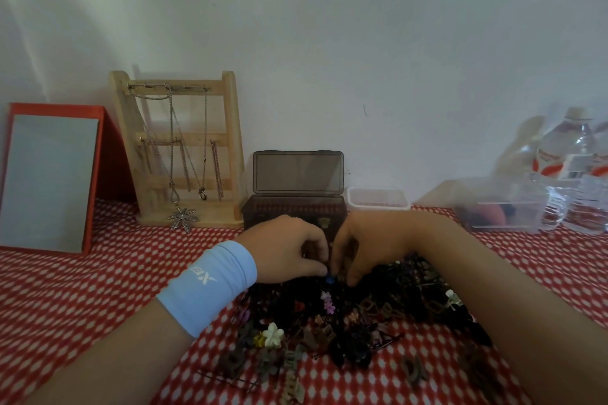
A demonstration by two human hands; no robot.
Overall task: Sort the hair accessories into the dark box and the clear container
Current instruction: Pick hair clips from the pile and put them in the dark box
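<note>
Red dotted tablecloth (82,289) — clip pile (345,332), dark box (279,207), clear container (378,199), mirror (49,181).

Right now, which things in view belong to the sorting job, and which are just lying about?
Job: hair accessories pile, open dark box, clear container, left hand, right hand.
Lying about: red-framed mirror, wooden necklace stand, water bottles, clear tub far right.

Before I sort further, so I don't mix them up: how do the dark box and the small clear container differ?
The dark box is smoky brown; the clear container is pale and see-through. The dark box has a lid standing open; the clear container shows none. Both sit by the wall, tops open.
</note>
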